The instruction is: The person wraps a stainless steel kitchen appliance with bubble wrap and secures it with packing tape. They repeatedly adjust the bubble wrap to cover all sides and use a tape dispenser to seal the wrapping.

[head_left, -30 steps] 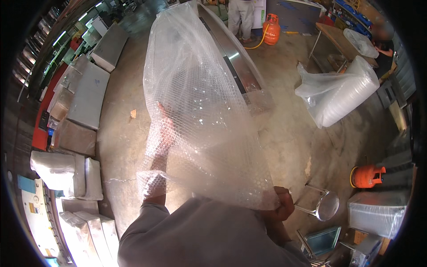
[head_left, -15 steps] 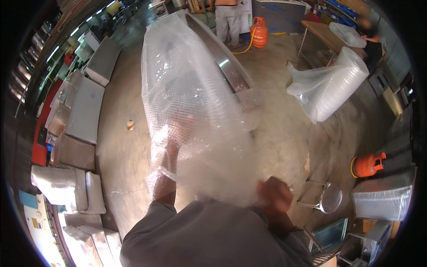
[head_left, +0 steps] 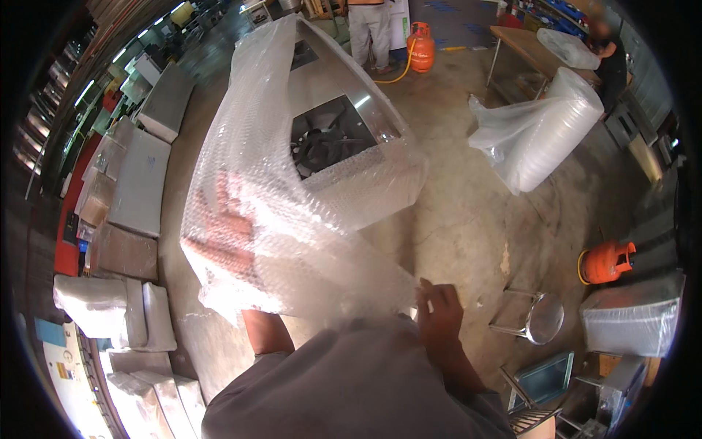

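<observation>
A sheet of clear bubble wrap (head_left: 252, 146) drapes over the left side and near end of a long stainless-steel gas stove (head_left: 351, 80). One black burner (head_left: 322, 146) lies bare in its square recess, and part of a second shows farther off. Through the wrap I see my left hand (head_left: 230, 227), its fingers spread against the sheet from underneath. My right hand (head_left: 441, 307), near my body on the right, pinches the loose corner of the wrap. The near end of the stove shows hazily through a layer of wrap.
A big roll of bubble wrap (head_left: 559, 135) stands tilted at the right, near a table (head_left: 523, 47) with a person behind it. Orange gas cylinders (head_left: 421, 47), a round steel stool (head_left: 545, 319) and wrapped boxes (head_left: 99, 300) are around. Another person stands beyond the stove.
The bubble wrap has shifted left off the stove's top, baring the burner. My left hand has moved left and its fingers have spread; my right hand is now at the wrap's corner.
</observation>
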`<control>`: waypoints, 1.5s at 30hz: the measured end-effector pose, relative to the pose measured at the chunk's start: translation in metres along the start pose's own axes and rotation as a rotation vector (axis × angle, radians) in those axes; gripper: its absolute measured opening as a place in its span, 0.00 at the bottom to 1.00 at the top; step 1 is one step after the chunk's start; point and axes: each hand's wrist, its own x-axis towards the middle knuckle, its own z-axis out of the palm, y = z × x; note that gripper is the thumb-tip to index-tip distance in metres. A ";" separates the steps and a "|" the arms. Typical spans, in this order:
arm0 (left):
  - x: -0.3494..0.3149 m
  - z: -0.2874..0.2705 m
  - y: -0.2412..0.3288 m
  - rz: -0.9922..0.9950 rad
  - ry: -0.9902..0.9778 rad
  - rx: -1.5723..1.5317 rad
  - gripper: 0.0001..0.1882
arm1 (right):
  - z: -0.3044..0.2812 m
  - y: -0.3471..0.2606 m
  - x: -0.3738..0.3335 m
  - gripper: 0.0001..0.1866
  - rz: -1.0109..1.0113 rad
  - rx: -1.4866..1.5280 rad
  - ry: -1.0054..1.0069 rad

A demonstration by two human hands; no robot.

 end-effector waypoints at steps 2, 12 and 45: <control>-0.019 -0.021 -0.006 -0.038 0.021 -0.020 0.59 | 0.002 0.026 -0.005 0.14 -0.076 -0.002 0.145; -0.210 -0.173 -0.073 -0.446 0.313 0.637 0.54 | -0.004 0.166 -0.060 0.17 0.356 0.061 0.436; -0.230 -0.098 -0.215 -0.907 0.359 -0.066 0.53 | 0.064 0.108 -0.148 0.13 0.372 0.109 -0.061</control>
